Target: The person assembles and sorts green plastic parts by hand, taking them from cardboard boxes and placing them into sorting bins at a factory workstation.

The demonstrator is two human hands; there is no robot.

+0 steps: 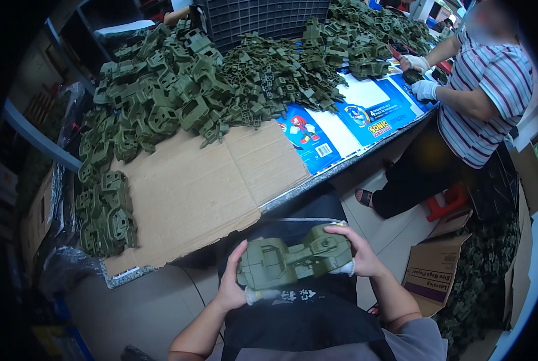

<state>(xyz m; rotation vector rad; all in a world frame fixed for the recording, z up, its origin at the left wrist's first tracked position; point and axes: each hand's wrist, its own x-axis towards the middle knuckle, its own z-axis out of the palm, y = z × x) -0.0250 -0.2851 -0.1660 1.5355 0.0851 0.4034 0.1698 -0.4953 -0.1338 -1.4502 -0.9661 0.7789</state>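
A dark green plastic toy vehicle body [275, 265], with an open cab hollow and a narrower middle, is held level above my dark apron [305, 328]. My left hand [231, 290] is closed round its left end, thumb along the near side. At the other end my right hand [365, 257] grips it, fingers over the top edge. White coverings show on some of my fingers. Ahead lies the table's brown cardboard sheet [190, 186], apart from both hands. A row of similar green vehicle bodies [106, 213] stands on its left edge.
Larger green parts [160, 90] are heaped at the back left, smaller ones [275, 78] beside them. A black crate [263, 24] stands behind. Printed blue sheets [377, 111] cover the table's right. A co-worker in a striped shirt [488, 90] stands there. A cardboard box [434, 271] sits lower right.
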